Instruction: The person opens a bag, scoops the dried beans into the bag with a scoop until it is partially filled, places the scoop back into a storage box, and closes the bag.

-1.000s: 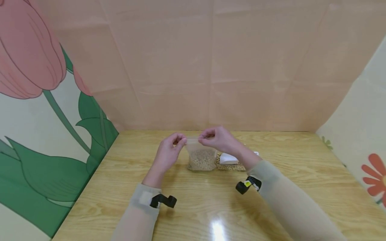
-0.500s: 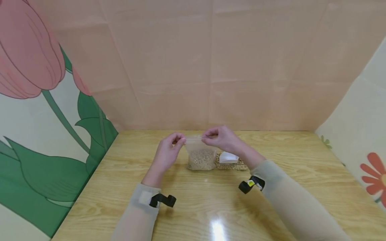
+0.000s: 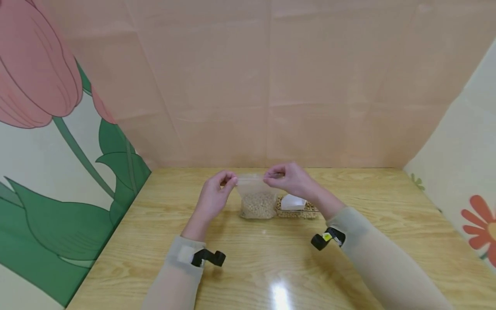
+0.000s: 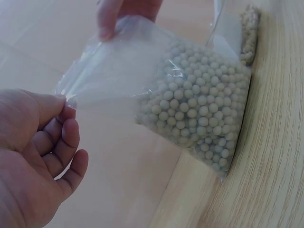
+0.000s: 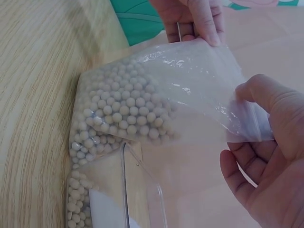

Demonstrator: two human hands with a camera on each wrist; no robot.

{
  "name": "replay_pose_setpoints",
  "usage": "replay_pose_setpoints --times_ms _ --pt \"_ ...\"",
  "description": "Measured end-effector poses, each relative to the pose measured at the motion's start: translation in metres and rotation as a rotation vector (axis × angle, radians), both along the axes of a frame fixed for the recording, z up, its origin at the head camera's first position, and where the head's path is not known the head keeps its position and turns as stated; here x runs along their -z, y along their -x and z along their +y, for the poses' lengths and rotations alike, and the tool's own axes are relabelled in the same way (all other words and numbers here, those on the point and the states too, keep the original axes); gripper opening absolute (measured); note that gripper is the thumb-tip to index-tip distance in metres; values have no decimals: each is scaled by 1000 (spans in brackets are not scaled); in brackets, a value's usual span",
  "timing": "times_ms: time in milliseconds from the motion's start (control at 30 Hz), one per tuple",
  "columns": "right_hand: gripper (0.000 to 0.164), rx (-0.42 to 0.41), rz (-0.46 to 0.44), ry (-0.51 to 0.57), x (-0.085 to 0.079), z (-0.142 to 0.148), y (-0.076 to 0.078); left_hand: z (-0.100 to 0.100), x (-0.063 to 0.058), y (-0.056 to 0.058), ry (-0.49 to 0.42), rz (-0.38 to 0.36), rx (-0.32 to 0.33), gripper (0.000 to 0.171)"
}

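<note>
A clear zip bag (image 3: 257, 202) part filled with small round beige beads stands upright on the table. My left hand (image 3: 213, 196) pinches the bag's top left corner between thumb and index finger; the other fingers are loosely curled, as the left wrist view shows. At the top edge toward the right corner, my right hand (image 3: 292, 181) pinches the film between thumb and fingers. Through the plastic, the beads (image 4: 199, 102) fill the lower half, and the upper part is flat and slack. Whether the seal is fully closed I cannot tell.
Right beside the bag stands a clear rectangular container (image 3: 298, 214) with more beads and a white scoop-like piece (image 3: 292, 202) in it. The wooden table (image 3: 248, 262) reaches back to a plain pinkish backdrop (image 3: 248, 86). Flower-printed panels flank both sides.
My right hand has slid rightward along the bag's top edge, from near the middle toward the right corner. My left hand keeps its pinch at the left corner.
</note>
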State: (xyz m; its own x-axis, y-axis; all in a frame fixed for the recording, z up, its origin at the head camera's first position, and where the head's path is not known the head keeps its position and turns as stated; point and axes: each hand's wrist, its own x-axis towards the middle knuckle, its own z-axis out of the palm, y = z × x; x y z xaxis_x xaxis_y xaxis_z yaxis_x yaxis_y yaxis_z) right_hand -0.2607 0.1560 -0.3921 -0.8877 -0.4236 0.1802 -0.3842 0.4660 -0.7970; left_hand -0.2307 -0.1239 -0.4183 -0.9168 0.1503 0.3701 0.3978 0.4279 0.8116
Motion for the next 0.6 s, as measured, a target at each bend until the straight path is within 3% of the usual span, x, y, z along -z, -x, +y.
replay_pose_setpoints --times_ms 433,600 --pt "24 22 4 -22 2 16 -3 -1 0 0 12 4 28 18" --pt "19 17 48 -29 3 20 -2 -2 0 0 12 -2 29 19"
